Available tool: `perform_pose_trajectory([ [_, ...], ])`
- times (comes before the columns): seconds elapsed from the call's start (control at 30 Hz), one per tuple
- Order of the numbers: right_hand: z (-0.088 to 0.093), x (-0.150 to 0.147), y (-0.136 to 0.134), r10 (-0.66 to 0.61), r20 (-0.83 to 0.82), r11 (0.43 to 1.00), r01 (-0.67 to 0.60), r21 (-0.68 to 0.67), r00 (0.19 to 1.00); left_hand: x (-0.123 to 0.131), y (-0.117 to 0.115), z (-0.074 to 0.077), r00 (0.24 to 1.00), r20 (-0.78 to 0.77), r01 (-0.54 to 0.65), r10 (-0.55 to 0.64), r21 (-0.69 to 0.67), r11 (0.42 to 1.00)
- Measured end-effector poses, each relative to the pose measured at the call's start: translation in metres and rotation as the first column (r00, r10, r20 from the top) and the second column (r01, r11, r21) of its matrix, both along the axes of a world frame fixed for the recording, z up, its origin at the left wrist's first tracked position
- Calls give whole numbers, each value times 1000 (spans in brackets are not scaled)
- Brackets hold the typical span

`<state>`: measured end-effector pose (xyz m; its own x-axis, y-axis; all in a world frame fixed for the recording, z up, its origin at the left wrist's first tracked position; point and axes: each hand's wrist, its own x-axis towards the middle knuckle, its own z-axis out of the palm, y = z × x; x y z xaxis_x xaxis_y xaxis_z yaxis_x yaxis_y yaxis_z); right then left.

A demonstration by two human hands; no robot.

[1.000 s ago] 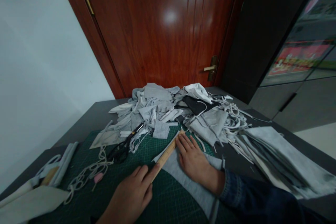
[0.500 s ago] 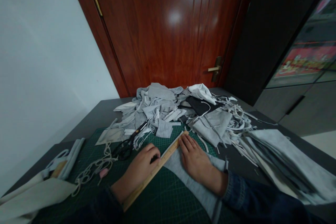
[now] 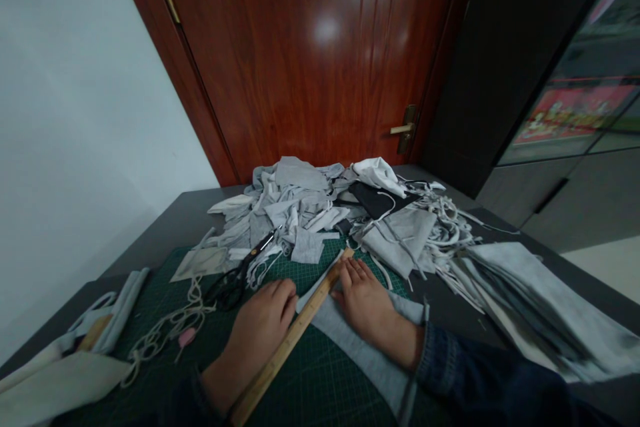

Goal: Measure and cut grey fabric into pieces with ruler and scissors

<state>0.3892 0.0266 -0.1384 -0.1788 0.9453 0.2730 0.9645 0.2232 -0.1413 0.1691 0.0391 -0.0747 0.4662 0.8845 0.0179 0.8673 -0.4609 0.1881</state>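
Note:
A wooden ruler lies slantwise over a piece of grey fabric on a green cutting mat. My right hand lies flat near the ruler's far end, its fingertips on the wood and its palm on the fabric. A narrow strip of the fabric shows past the ruler's left edge. My left hand is closed, with curled fingers, just left of the ruler. Whatever it may hold is hidden. Black-handled scissors lie beyond my left hand.
A heap of grey fabric scraps and a tangle of cords fill the back of the table. Folded cloth lies at right. On the left are a looped cord, a pink tag and rolled cloth.
My left hand has drawn slightly nearer to me, and the gap between its thumb and fingers has closed. My right thumb now shows beside the ruler. The view has shifted slightly.

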Motion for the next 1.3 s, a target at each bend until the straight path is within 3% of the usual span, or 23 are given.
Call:
perform_pose_trajectory([
  [0.1, -4, 0, -1, 0, -32, 1000, 1, 28, 999, 5, -18, -5, 991, -11, 133, -133, 26, 991],
  [0.2, -8, 2, -4, 23, -40, 999, -21, 46, 999, 3, -24, -16, 992, -32, 127, -126, 32, 991],
  [0.33, -10, 5, -6, 50, -46, 997, -47, 61, 998, -5, -15, -25, 992, -48, 119, -116, 64, 991],
  [0.7, -9, 8, -4, 115, -61, 992, -111, 58, 992, -6, -14, -22, 986, -151, 91, -76, 94, 991],
  [1.3, -6, 12, -4, 115, -56, 993, -114, 22, 992, -8, -8, -17, 975, -207, 94, -77, 71, 993],
])
